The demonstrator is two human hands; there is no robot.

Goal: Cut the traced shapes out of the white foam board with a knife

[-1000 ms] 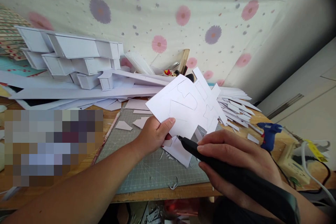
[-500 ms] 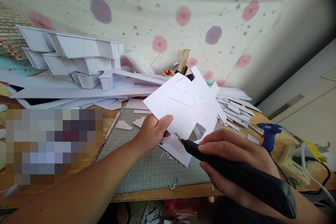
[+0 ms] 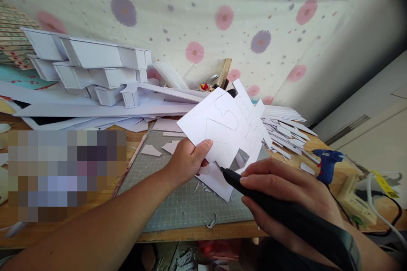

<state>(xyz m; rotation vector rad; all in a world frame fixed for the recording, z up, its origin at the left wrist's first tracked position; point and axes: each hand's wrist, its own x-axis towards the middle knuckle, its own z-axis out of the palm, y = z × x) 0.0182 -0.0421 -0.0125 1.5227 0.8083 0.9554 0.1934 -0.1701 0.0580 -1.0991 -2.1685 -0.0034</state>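
Observation:
My left hand point(image 3: 192, 156) grips a white foam board sheet point(image 3: 219, 125) by its near left edge, thumb on top. Pencil outlines are drawn on the sheet, and there is an opening cut through it. My right hand point(image 3: 286, 190) is wrapped round a thick black cutting pen point(image 3: 270, 201) with a thin tip. That tip is at the sheet's near edge, close to my left fingers; whether it touches cannot be made out. Under the sheet lies a grey-green gridded cutting mat point(image 3: 165, 207) with small white offcuts point(image 3: 151, 150) and curled shavings point(image 3: 211, 220).
A white stepped building model point(image 3: 92, 67) stands on board sheets at the back left. White strips point(image 3: 286, 135) are piled on the right, near a blue glue gun point(image 3: 327, 163) and a power strip point(image 3: 358, 197) with cables. A blurred patch covers the left side.
The view has shifted slightly. The sheet and my left hand sit a little further right in the picture, and the cutting pen stays at the sheet's near edge.

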